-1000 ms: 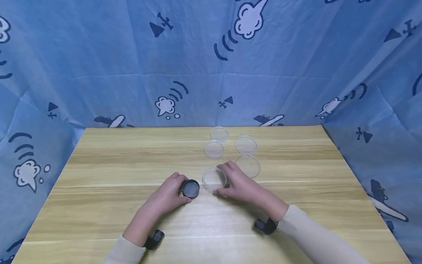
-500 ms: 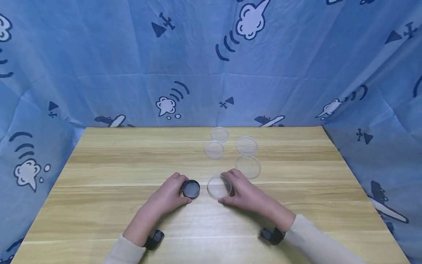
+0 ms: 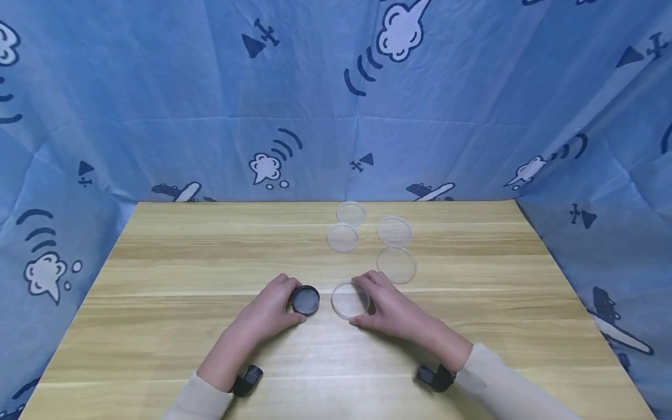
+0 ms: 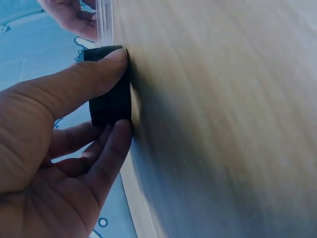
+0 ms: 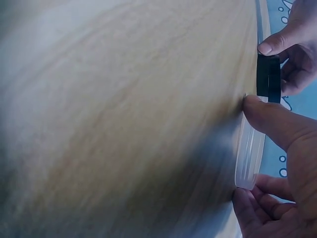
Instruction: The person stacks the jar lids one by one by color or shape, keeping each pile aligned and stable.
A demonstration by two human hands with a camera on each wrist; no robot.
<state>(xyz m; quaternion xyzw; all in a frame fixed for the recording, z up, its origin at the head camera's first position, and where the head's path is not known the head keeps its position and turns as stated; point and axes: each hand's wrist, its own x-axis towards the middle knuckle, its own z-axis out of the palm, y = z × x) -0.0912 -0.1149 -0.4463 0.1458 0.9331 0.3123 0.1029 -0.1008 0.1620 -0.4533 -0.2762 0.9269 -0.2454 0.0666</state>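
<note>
My left hand (image 3: 272, 306) grips a small round black container (image 3: 306, 301) with a greyish top between thumb and fingers. In the left wrist view, the black container (image 4: 111, 101) is a short cylinder with a seam around its side, at the tabletop. To its right, my right hand (image 3: 387, 306) holds a clear petri dish (image 3: 346, 301) by its rim. The right wrist view has the thumb and fingertips on opposite sides of the petri dish (image 5: 247, 161), which lies flat on the table. A small gap separates the dish from the black container.
Behind the hands lie two smaller clear round dishes (image 3: 342, 238) in a column. Beside them are two larger clear dishes (image 3: 396, 265), the nearer one just beyond my right fingers. A blue patterned curtain (image 3: 210, 116) borders the wooden table (image 3: 184, 251) at the back and sides.
My right hand has drawn the clear petri dish slightly right and nearer, and it has then stayed almost still. The left hand and black container have kept their place.
</note>
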